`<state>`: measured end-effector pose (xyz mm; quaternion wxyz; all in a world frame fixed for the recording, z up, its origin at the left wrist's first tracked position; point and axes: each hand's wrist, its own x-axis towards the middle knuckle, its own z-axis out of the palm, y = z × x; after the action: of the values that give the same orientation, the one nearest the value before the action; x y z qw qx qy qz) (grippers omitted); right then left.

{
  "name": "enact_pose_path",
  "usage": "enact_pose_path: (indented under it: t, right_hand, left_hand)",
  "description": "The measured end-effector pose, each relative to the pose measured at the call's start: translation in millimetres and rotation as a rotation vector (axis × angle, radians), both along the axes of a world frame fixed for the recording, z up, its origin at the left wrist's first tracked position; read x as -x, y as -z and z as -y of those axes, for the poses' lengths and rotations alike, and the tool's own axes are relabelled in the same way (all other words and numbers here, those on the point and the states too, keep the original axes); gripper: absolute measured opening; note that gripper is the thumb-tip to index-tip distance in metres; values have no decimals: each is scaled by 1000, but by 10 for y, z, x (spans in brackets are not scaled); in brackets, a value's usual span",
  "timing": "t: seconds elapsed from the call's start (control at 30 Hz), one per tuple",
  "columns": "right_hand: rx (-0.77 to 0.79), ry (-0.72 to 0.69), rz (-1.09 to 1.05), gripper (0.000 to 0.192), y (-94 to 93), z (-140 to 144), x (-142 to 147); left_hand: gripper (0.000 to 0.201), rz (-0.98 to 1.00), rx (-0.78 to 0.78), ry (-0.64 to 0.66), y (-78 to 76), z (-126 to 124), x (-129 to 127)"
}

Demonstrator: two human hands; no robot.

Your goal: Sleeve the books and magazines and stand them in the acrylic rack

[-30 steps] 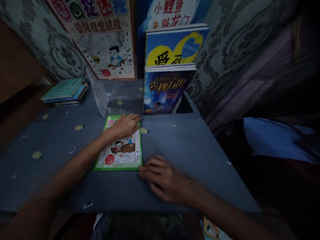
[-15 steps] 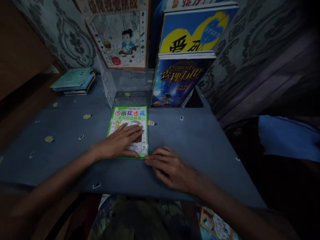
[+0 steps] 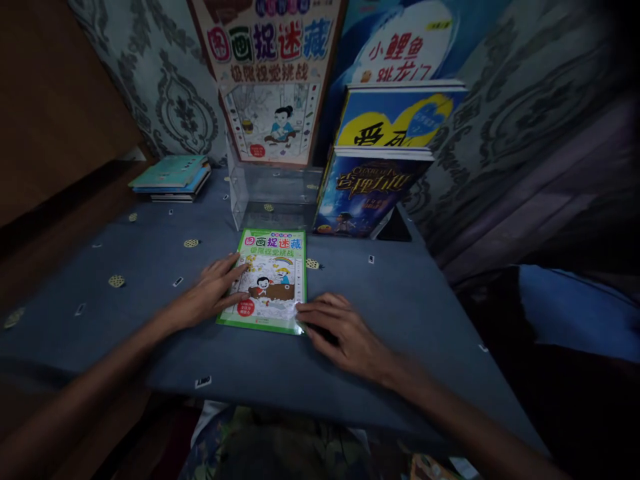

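A thin picture book (image 3: 273, 310) with a green border and a cartoon scene on its cover lies closed on the cloth-covered table. My left hand (image 3: 207, 293) rests at its left edge, fingers stretched out and the thumb and fingertips lying on the cover. At the lower right corner, my right hand (image 3: 345, 337) has its bent fingertips and thumb close together on the book's edge. Whether a fingertip is under the cover there is hidden.
A clear stand (image 3: 237, 200) behind the book holds a larger picture book (image 3: 275, 60). Several upright books, including a dark blue one (image 3: 370, 193), stand beside it. A small stack of books (image 3: 170, 177) lies at the back left. Patterned wallpaper is behind the table (image 3: 390, 300).
My left hand has slid left off the middle of the cover to its left side, uncovering the drawing. My right hand stays at the lower right corner. The camera view has tilted up.
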<state>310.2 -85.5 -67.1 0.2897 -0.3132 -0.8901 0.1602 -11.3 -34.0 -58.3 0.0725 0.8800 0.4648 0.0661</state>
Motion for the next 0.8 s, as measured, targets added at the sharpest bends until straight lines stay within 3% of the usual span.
enact_pose_path:
  t: [0.13,0.3,0.47,0.6,0.7,0.8]
  right_hand:
    - [23,136,126,29,39,-280,65]
    - [31,333,274,43,64,-757,209]
    - [67,491,366,58,79,-1027,335]
    - [44,511,363,62,138,-1056,355]
    - [15,506,340,64,178,-1054,341]
    - [12,502,327,65,199,-1059,325]
  left_hand:
    - [58,15,-6,-92,32,-91,-111]
    - [56,22,64,-229,-36,-235,-263]
    - [49,184,40,-255,-72,-382,-303]
    - [42,516,83,-321,-15,-528,-266]
    - [34,907,234,-379,18,-622,-235]
    - [37,1275,410,-535,7,-665,-210]
